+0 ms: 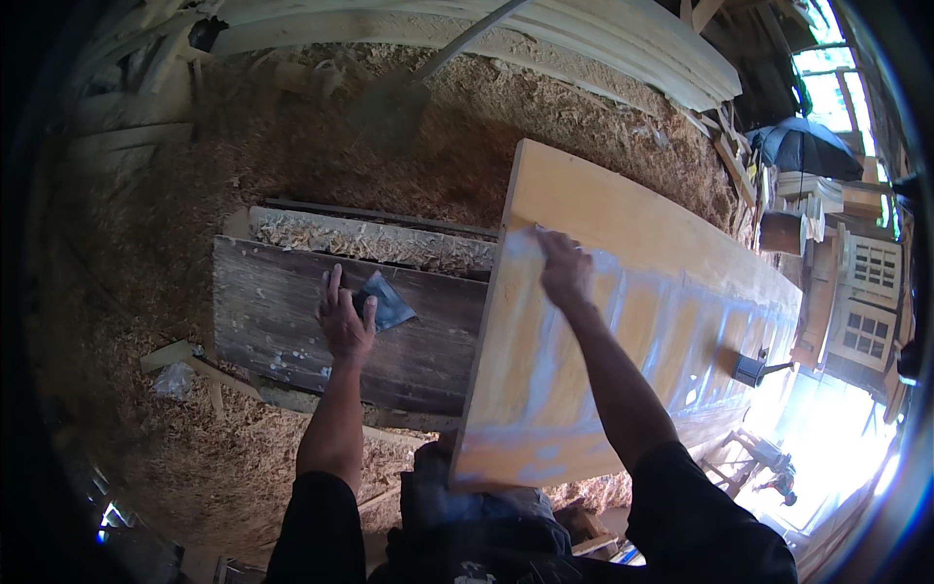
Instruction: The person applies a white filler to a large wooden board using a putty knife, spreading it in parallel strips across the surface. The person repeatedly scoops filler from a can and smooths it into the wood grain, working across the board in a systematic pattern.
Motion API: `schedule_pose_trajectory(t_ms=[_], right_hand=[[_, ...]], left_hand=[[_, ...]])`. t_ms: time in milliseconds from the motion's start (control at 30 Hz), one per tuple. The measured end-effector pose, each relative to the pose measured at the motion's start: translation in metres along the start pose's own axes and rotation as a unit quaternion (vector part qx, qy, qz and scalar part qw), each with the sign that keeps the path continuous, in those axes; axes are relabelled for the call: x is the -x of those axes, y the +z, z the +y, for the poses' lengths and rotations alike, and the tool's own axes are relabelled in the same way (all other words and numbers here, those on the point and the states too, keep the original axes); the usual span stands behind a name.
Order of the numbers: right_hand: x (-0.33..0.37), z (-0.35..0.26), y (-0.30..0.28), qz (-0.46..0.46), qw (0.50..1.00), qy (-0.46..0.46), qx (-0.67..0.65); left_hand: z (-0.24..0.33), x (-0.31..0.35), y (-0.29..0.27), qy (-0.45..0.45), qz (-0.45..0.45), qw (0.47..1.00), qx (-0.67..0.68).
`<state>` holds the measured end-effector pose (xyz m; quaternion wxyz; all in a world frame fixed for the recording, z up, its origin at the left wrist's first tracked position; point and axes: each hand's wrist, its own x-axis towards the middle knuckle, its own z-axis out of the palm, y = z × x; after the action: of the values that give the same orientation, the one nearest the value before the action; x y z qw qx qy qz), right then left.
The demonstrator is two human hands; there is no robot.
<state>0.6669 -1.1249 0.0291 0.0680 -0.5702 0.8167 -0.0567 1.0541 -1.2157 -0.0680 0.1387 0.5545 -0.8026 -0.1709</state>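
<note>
Left hand: fingers spread flat, pressing on a dark weathered bench top, fingertips on the edge of a small dark blue-grey folded sheet, maybe sandpaper, can't confirm. Not gripping it, just resting on it. Right hand: fingers closed together and curled down onto the pale wooden board, near its upper left corner; whether something is pinched under the fingers is hidden by the back of the hand.

Board is long, tilted, runs from the person's lap away to the right, smeared with whitish-blue streaks. Its near end overlaps the bench.

Surroundings: wood shavings heaped everywhere on the floor, stacked planks at top, a small dark object sitting on the board further right, too small to identify. Window frames and a dark umbrella far right. Right side blown out by daylight, edges black from the lens.
</note>
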Motion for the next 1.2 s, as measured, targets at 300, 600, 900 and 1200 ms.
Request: schedule_pose_trajectory(t_ms=[300, 600, 900, 1200], right_hand=[[0.001, 0.056, -0.032, -0.089, 0.985, 0.142, -0.046], [-0.007, -0.002, -0.018, -0.138, 0.987, 0.011, -0.080], [0.029, 0.003, -0.014, -0.136, 0.989, 0.001, -0.052], [0.011, -0.001, -0.014, -0.067, 0.994, 0.034, -0.074]], left_hand=[[0.007, -0.008, -0.010, 0.014, 0.015, 1.000, 0.012], [0.004, -0.004, -0.009, 0.009, -0.002, 1.000, 0.002], [0.005, -0.004, -0.009, 0.014, 0.000, 1.000, 0.000], [0.005, -0.005, -0.009, -0.001, -0.011, 1.000, 0.007]])
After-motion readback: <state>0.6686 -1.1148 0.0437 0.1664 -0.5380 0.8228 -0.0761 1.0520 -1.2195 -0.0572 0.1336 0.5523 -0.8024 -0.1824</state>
